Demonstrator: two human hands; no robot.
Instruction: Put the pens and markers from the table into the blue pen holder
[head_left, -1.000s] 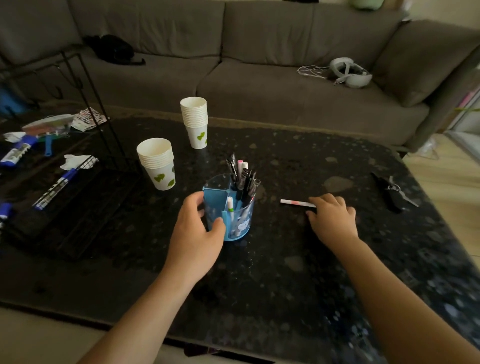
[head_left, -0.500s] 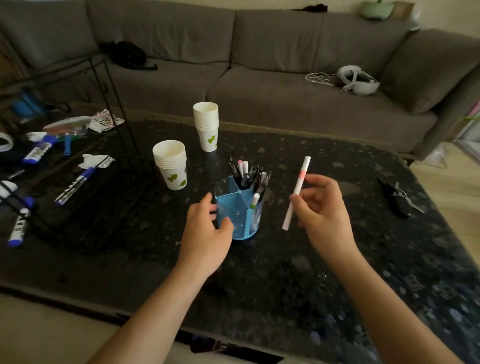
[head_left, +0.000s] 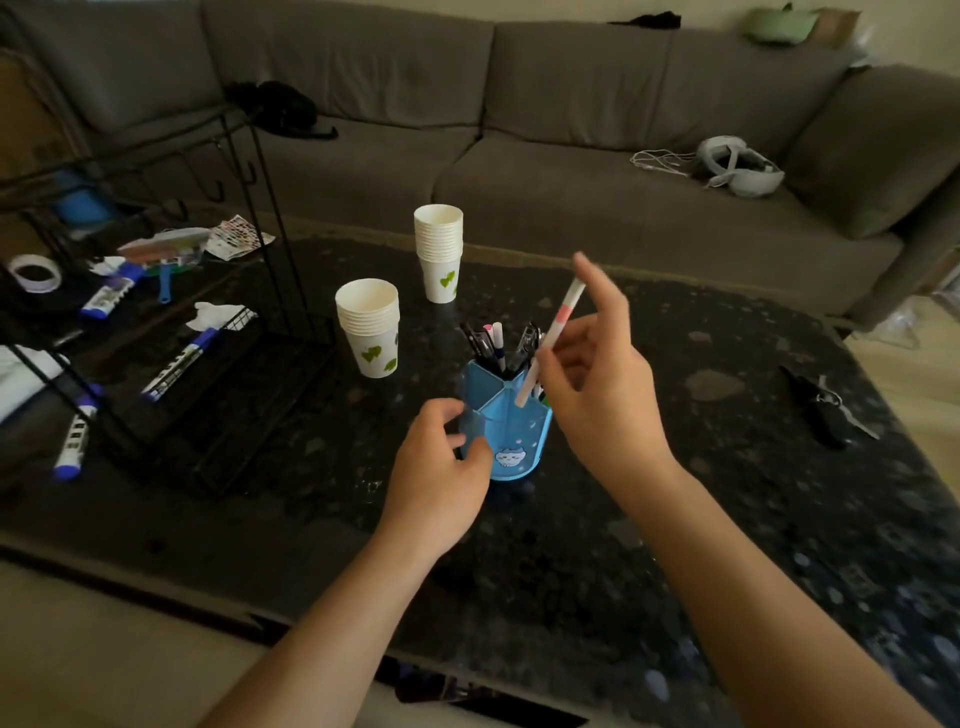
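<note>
The blue pen holder (head_left: 511, 436) stands in the middle of the dark table (head_left: 675, 519) and has several pens and markers in its far compartments. My left hand (head_left: 436, 467) wraps around the holder's left side. My right hand (head_left: 592, 384) holds a white marker with a pink band (head_left: 551, 339), tilted, its lower tip just over the holder's right compartment. More markers (head_left: 179, 364) with blue caps lie at the left near the wire rack.
Two stacks of paper cups (head_left: 370, 327) stand behind the holder. A black wire rack (head_left: 218, 332) and clutter fill the table's left. Black keys (head_left: 823, 410) lie at the right. A grey sofa (head_left: 519, 130) with a headset runs behind the table.
My right hand picked the white marker up off the table and carried it left over the holder. My left hand stayed on the holder.
</note>
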